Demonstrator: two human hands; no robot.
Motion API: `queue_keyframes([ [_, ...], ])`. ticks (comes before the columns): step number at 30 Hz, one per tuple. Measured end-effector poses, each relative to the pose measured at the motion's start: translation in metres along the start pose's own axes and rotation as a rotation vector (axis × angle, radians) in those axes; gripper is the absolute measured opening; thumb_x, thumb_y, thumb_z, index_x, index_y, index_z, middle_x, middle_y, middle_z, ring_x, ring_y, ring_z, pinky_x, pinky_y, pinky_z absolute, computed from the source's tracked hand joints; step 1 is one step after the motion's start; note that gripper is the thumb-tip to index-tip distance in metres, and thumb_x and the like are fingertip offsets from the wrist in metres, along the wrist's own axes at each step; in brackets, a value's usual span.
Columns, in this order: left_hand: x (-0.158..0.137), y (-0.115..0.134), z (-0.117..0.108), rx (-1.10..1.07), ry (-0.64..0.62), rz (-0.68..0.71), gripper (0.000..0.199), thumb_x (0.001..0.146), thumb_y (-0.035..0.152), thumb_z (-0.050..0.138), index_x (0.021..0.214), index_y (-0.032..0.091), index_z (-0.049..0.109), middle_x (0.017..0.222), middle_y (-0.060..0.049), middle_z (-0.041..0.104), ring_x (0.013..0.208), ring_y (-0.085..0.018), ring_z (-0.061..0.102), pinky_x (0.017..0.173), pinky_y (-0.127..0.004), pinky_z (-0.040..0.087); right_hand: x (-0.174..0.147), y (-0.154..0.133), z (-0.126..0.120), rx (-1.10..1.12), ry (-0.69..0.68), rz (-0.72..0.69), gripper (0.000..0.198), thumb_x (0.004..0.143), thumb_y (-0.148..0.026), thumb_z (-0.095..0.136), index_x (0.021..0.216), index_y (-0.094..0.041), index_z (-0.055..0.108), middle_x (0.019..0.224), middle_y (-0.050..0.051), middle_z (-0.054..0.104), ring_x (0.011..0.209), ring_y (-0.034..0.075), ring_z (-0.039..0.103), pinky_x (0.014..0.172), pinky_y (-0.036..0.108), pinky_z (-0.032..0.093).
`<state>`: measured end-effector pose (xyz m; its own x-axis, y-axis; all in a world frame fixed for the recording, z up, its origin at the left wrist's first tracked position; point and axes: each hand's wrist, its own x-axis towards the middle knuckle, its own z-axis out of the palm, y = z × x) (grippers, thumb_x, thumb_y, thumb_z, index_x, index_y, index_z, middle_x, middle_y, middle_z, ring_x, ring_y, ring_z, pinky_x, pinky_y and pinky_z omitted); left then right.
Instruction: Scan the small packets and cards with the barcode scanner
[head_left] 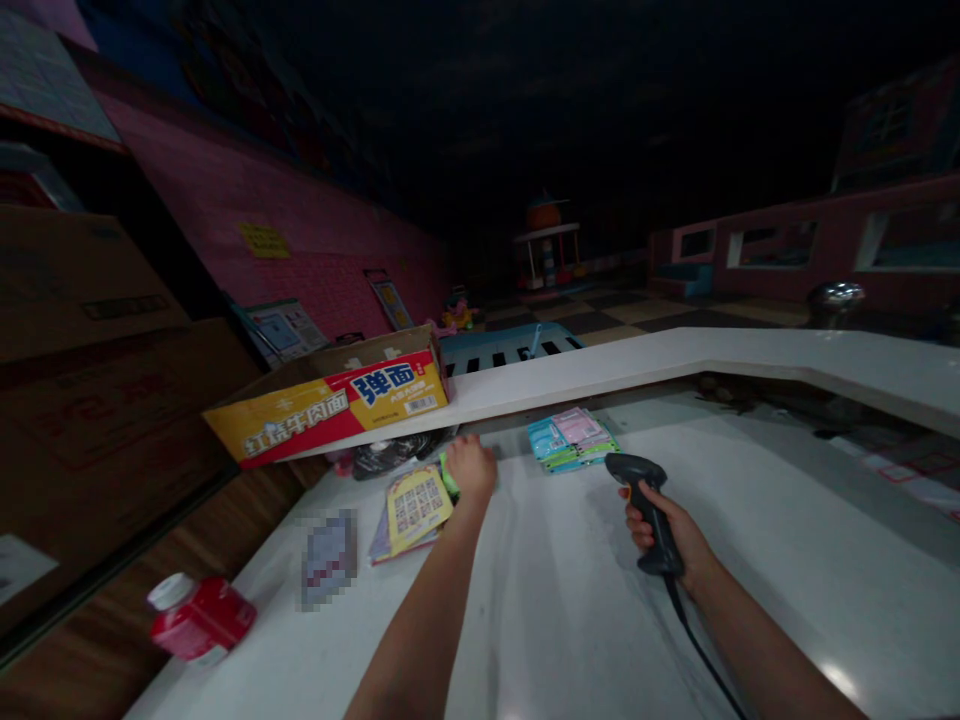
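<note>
My right hand (667,530) is wrapped round the handle of a black barcode scanner (654,520). The scanner's head points left, and its cord runs down toward the front edge of the view. Farther left, my left hand (471,468) is closed on a bright green packet (448,474), mostly hidden under the fingers. Right beside that hand lies a small pile of flat booklets or packs, the yellow top one (420,505) printed with rows of small pictures. Between the two hands, toward the back, rests a stack of blue, pink and green packets (574,440).
An open red-and-yellow carton (337,405) stands on the raised white ledge (570,370) behind the counter (555,600). A red bottle with a white cap (202,620) is at the left front. Black plastic (390,455) lies below the carton. Brown cardboard boxes (97,430) are stacked at left.
</note>
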<state>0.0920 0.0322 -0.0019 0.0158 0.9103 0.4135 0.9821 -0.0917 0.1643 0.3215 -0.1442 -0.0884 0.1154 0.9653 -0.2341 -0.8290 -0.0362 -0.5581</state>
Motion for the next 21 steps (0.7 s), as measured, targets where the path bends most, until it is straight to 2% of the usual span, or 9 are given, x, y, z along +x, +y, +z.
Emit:
queue_keyframes([
  [4, 0.000, -0.030, -0.001, 0.084, -0.108, -0.150, 0.051, 0.084, 0.047, 0.058, 0.122, 0.012, 0.054, 0.124, -0.021, 0.058, 0.121, -0.036, 0.050, 0.093, -0.044, 0.042, 0.001, 0.001, -0.001, 0.009, 0.008, 0.005, 0.025, 0.076, -0.034, 0.077, 0.085, -0.015, 0.064, 0.055, -0.002, 0.051, 0.039, 0.006, 0.042, 0.032, 0.015, 0.036],
  [8, -0.003, -0.049, 0.000, 0.088, -0.181, -0.134, 0.059, 0.084, 0.055, 0.056, 0.123, 0.011, 0.053, 0.126, -0.022, 0.059, 0.122, -0.037, 0.051, 0.093, -0.045, 0.042, 0.004, 0.002, -0.004, 0.048, 0.018, 0.017, 0.023, 0.079, -0.033, 0.074, 0.088, -0.015, 0.064, 0.055, -0.003, 0.050, 0.039, 0.006, 0.041, 0.032, 0.015, 0.036],
  [15, -0.004, -0.063, -0.005, 0.069, -0.193, -0.100, 0.061, 0.080, 0.058, 0.061, 0.119, 0.012, 0.053, 0.122, -0.021, 0.063, 0.119, -0.035, 0.056, 0.093, -0.044, 0.042, 0.006, 0.004, -0.007, 0.055, 0.023, -0.006, 0.021, 0.081, -0.032, 0.071, 0.092, -0.016, 0.064, 0.057, -0.003, 0.050, 0.040, 0.006, 0.041, 0.032, 0.015, 0.036],
  [21, 0.000, -0.060, -0.001, 0.084, -0.107, -0.157, 0.067, 0.071, 0.051, 0.074, 0.123, 0.014, 0.052, 0.122, -0.019, 0.063, 0.120, -0.035, 0.054, 0.092, -0.040, 0.042, 0.006, 0.002, -0.008, 0.020, 0.006, 0.021, 0.024, 0.078, -0.033, 0.074, 0.090, -0.015, 0.064, 0.057, -0.002, 0.050, 0.040, 0.007, 0.043, 0.033, 0.016, 0.037],
])
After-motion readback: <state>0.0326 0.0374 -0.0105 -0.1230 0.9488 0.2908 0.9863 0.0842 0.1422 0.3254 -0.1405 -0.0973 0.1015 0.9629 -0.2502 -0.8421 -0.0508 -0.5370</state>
